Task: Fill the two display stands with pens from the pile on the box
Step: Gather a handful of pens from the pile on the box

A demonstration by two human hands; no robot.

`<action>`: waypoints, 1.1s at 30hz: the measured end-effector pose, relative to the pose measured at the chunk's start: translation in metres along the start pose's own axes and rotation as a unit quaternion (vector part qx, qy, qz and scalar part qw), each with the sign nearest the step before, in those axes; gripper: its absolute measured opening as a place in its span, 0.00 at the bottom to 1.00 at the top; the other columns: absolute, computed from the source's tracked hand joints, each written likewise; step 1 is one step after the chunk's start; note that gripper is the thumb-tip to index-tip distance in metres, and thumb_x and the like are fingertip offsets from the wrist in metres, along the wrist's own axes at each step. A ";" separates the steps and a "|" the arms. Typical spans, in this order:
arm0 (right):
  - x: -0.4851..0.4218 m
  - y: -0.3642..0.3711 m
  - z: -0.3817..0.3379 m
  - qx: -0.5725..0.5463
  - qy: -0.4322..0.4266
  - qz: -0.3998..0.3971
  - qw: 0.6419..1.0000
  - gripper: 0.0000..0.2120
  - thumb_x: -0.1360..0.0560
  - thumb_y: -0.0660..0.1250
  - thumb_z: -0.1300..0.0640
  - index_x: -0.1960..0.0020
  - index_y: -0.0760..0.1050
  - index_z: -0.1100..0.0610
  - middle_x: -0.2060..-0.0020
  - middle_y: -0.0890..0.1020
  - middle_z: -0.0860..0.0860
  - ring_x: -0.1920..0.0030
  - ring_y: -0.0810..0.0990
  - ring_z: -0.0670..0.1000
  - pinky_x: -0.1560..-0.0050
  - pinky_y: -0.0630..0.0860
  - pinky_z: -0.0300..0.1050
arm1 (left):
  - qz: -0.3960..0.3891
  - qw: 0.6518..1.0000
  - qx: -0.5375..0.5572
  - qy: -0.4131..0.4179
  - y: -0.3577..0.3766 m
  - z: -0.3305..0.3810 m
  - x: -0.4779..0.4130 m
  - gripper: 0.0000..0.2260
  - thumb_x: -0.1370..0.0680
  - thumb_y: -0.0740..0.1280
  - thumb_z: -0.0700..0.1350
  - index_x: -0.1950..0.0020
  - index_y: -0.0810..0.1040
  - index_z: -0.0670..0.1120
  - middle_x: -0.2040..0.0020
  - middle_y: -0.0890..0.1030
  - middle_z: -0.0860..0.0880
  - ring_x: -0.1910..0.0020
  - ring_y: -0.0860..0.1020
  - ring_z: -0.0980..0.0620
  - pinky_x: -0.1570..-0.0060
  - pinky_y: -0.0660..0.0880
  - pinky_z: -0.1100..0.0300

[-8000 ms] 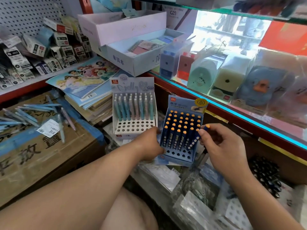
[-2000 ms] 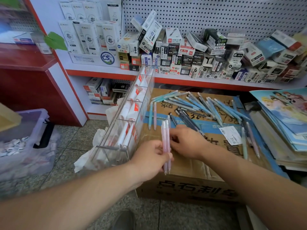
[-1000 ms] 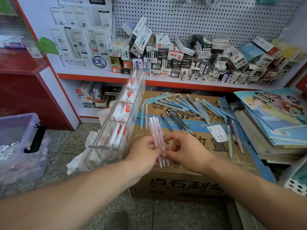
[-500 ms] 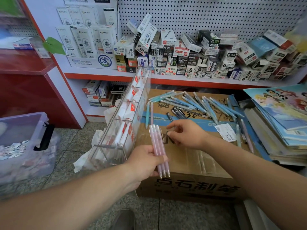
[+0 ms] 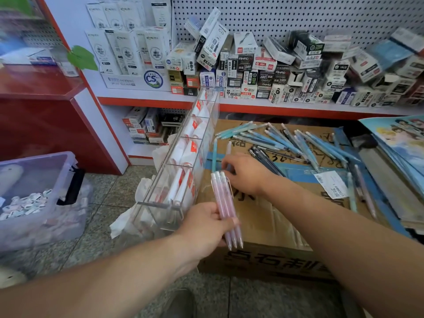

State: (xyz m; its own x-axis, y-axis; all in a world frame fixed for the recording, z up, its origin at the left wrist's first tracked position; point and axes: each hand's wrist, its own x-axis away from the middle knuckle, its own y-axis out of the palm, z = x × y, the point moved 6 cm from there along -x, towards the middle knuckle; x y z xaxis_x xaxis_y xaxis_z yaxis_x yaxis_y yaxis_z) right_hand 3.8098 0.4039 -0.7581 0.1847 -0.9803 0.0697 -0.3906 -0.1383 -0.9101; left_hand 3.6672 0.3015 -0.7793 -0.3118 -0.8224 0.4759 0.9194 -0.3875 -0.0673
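My left hand (image 5: 204, 226) grips a bundle of three pink pens (image 5: 226, 210), held upright over the front left of the cardboard box (image 5: 263, 228). Beyond the bundle, my right hand (image 5: 246, 174) reaches to the box's left side, and its fingertips pinch the near end of a pink pen (image 5: 229, 150) lying beside a teal pen (image 5: 214, 152). A pile of blue, teal and dark pens (image 5: 289, 141) is spread across the back of the box. Two more pens (image 5: 362, 191) lie near its right edge. Neither display stand is in view.
A clear acrylic divider rack (image 5: 183, 171) with white packets leans against the box's left side. A translucent plastic bin (image 5: 41, 193) sits on the tiled floor at left. Stacked picture books (image 5: 403, 152) lie at right. Shelves of pen boxes (image 5: 252, 72) stand behind.
My right hand has moved left across the box, from the dark pens to the lone pink pen. My left hand keeps hold of the pink bundle.
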 end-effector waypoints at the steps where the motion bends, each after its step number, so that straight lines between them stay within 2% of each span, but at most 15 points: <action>1: 0.001 -0.002 0.001 -0.002 0.012 0.012 1.000 0.08 0.19 0.65 0.50 0.45 0.76 0.55 0.51 0.79 0.52 0.48 0.78 0.53 0.45 0.78 0.53 | 0.000 1.000 0.000 0.001 0.000 0.001 0.000 0.06 0.20 0.71 0.37 0.45 0.82 0.46 0.52 0.88 0.46 0.50 0.86 0.47 0.48 0.84 0.50; 5: 0.007 -0.004 0.009 -0.042 0.079 0.051 0.995 0.09 0.21 0.69 0.50 0.49 0.76 0.55 0.56 0.82 0.51 0.55 0.80 0.52 0.54 0.80 0.51 | 0.002 1.000 0.002 0.005 0.001 0.009 -0.002 0.06 0.20 0.70 0.37 0.44 0.81 0.44 0.50 0.87 0.45 0.49 0.86 0.46 0.50 0.84 0.53; 7: 0.009 -0.005 0.012 -0.087 0.100 0.063 0.989 0.09 0.22 0.70 0.51 0.45 0.76 0.54 0.56 0.81 0.50 0.55 0.80 0.52 0.56 0.80 0.48 | 0.002 1.000 0.005 0.006 0.001 0.012 -0.001 0.07 0.20 0.69 0.36 0.43 0.81 0.44 0.49 0.87 0.44 0.49 0.86 0.46 0.53 0.84 0.56; 10: 0.010 -0.004 0.013 -0.064 0.093 0.049 0.992 0.09 0.20 0.66 0.55 0.40 0.77 0.52 0.52 0.82 0.50 0.55 0.79 0.49 0.61 0.74 0.41 | 0.001 1.000 0.002 0.008 0.000 0.013 0.000 0.08 0.20 0.69 0.36 0.42 0.81 0.43 0.49 0.87 0.44 0.49 0.86 0.47 0.53 0.84 0.56; 15: 0.013 -0.007 0.017 -0.033 0.121 0.038 0.991 0.06 0.21 0.70 0.52 0.50 0.75 0.54 0.54 0.81 0.51 0.54 0.80 0.52 0.56 0.80 0.49 | 0.001 1.000 -0.001 0.008 -0.001 0.011 -0.002 0.07 0.20 0.70 0.37 0.43 0.81 0.45 0.51 0.87 0.46 0.48 0.86 0.46 0.46 0.83 0.48; 17: 0.016 -0.010 0.022 -0.041 0.157 0.027 0.986 0.06 0.23 0.70 0.57 0.54 0.73 0.54 0.56 0.81 0.53 0.56 0.80 0.53 0.61 0.78 0.47 | 0.004 1.000 -0.003 0.010 -0.001 0.012 -0.004 0.07 0.20 0.70 0.37 0.43 0.81 0.45 0.51 0.88 0.46 0.48 0.86 0.46 0.45 0.83 0.46; 19: 0.022 -0.012 0.027 -0.082 0.194 0.020 0.977 0.06 0.23 0.71 0.59 0.56 0.74 0.54 0.58 0.82 0.53 0.61 0.80 0.51 0.66 0.75 0.45 | 0.009 1.000 -0.001 0.014 0.000 0.014 -0.005 0.06 0.20 0.70 0.37 0.43 0.81 0.44 0.51 0.87 0.45 0.47 0.85 0.44 0.44 0.82 0.44; 22: 0.041 -0.012 0.029 -0.208 0.226 0.001 0.952 0.05 0.24 0.73 0.62 0.57 0.79 0.55 0.61 0.83 0.54 0.64 0.81 0.50 0.66 0.76 0.43 | 0.018 1.000 0.010 0.013 0.001 0.017 -0.007 0.06 0.19 0.69 0.37 0.44 0.81 0.44 0.50 0.87 0.43 0.47 0.85 0.43 0.44 0.82 0.44; 24: 0.057 -0.009 0.026 -0.304 0.224 -0.027 0.925 0.03 0.25 0.73 0.65 0.53 0.82 0.59 0.63 0.84 0.55 0.65 0.82 0.50 0.64 0.79 0.42 | 0.023 1.000 0.015 0.013 0.000 0.018 -0.010 0.05 0.19 0.69 0.38 0.45 0.81 0.45 0.49 0.87 0.43 0.47 0.85 0.43 0.44 0.82 0.44; 27: 0.078 -0.005 0.018 -0.381 0.191 -0.077 0.901 0.06 0.25 0.73 0.67 0.48 0.81 0.62 0.64 0.83 0.56 0.65 0.82 0.50 0.61 0.81 0.44 | 0.037 0.999 0.016 0.022 -0.001 0.022 -0.013 0.05 0.19 0.69 0.38 0.45 0.81 0.45 0.49 0.86 0.43 0.48 0.85 0.45 0.45 0.83 0.46; 31: 0.102 -0.006 0.006 -0.403 0.154 -0.104 0.896 0.08 0.26 0.74 0.67 0.47 0.80 0.63 0.64 0.82 0.57 0.65 0.81 0.51 0.61 0.81 0.44 | 0.039 0.999 0.017 0.025 0.001 0.023 -0.014 0.06 0.19 0.68 0.38 0.43 0.81 0.43 0.49 0.86 0.42 0.48 0.85 0.44 0.46 0.83 0.46; 33: 0.110 -0.008 0.001 -0.398 0.135 -0.097 0.902 0.08 0.26 0.75 0.64 0.47 0.81 0.62 0.64 0.83 0.57 0.65 0.82 0.51 0.62 0.81 0.43 | 0.024 0.999 0.016 0.021 0.004 0.024 -0.014 0.07 0.18 0.68 0.38 0.42 0.81 0.45 0.49 0.86 0.44 0.49 0.86 0.46 0.49 0.84 0.50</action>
State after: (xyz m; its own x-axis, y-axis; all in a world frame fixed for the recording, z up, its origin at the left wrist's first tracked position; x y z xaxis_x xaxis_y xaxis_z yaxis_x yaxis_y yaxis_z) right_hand 3.8343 0.2976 -0.7436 0.1344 -0.9106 0.3907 -0.9188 -0.2622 -0.2951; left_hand 3.6811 0.3210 -0.7655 -0.2774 -0.8567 0.4348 0.9403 -0.3350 -0.0603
